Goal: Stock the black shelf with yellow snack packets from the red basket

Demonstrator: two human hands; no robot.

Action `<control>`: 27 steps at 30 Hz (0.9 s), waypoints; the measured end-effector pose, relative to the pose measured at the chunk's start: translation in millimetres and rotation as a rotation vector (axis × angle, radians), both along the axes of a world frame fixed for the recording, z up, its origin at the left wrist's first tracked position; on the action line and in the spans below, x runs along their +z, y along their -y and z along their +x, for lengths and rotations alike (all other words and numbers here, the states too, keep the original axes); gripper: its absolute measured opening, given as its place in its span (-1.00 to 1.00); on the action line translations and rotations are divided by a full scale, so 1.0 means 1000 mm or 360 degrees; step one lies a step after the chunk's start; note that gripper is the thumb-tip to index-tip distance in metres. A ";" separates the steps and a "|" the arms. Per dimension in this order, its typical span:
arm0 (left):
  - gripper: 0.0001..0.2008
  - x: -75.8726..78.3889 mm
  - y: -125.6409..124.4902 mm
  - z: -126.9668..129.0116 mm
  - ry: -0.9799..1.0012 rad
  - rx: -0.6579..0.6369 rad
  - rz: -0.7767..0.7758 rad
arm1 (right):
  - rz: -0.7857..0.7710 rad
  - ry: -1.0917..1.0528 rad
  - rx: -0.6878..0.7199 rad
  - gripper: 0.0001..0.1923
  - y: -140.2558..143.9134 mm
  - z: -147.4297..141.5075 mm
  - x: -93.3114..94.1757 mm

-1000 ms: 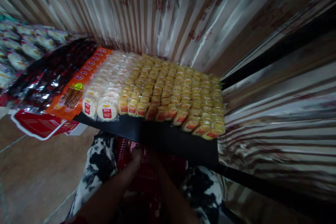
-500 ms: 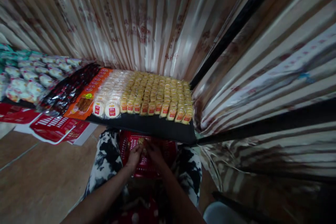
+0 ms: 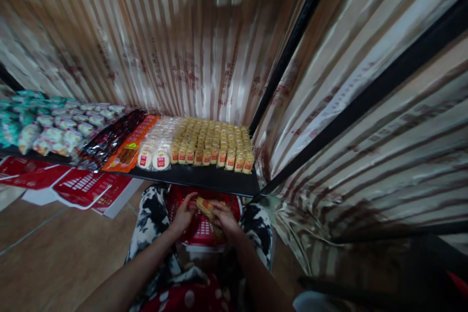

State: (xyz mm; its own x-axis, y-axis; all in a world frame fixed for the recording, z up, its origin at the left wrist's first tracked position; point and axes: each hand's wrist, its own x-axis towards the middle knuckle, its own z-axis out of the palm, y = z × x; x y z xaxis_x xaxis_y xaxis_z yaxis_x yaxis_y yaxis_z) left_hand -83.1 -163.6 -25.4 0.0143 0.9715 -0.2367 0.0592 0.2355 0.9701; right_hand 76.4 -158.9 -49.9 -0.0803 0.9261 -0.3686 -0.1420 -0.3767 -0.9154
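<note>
My right hand (image 3: pixel 224 216) is closed on a small yellow wrapped snack cake (image 3: pixel 204 206) with a red label, which lies tilted over the red basket. Just left of the cake is my left hand (image 3: pixel 185 215), its fingers apart and curved towards it; no contact shows. Beneath both hands the red plastic basket (image 3: pixel 235 201) stands between my knees, its contents partly hidden by my hands and dim light. Rows of similar yellow wrapped cakes (image 3: pixel 212 144) stand on the black shelf (image 3: pixel 219 178) in front of me, their red labels facing me.
Left of the cakes, the shelf holds round white packaged cakes (image 3: pixel 161 160), an orange packet (image 3: pixel 122 158), dark shiny packets (image 3: pixel 109 139) and white and green packets (image 3: pixel 54 139). Below it, more red baskets (image 3: pixel 82 187) sit at left. Striped sheeting (image 3: pixel 204 58) and black posts (image 3: pixel 292 44) enclose the shelf.
My hands, which were close together low in the basket, have moved apart. The yellow cake now shows clearly in my right hand. The view has shifted slightly.
</note>
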 end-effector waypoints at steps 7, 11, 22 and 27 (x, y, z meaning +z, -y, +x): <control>-0.74 0.005 0.009 0.000 -0.0221 -0.0083 0.0292 | -0.0182 -0.0132 0.0032 -0.77 0.015 0.009 0.040; -0.75 0.013 0.014 0.003 0.0001 -0.0061 0.0084 | -0.0194 -0.0314 0.0009 -0.72 0.016 0.012 0.055; -0.54 0.025 0.018 0.022 0.0478 -0.0084 -0.0295 | 0.0004 -0.0477 -0.0081 -0.58 0.015 0.015 0.067; -0.60 0.031 0.012 0.022 0.0566 -0.0052 -0.0376 | 0.0026 -0.0390 -0.0104 -0.68 0.009 0.013 0.066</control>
State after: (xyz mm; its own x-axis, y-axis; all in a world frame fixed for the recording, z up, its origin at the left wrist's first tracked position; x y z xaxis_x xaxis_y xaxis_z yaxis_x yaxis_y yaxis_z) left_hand -61.4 -176.1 5.8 0.1654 0.8887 -0.4276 -0.2582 0.4575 0.8509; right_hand 89.5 -167.9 16.6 -0.1050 0.9379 -0.3306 -0.3842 -0.3449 -0.8564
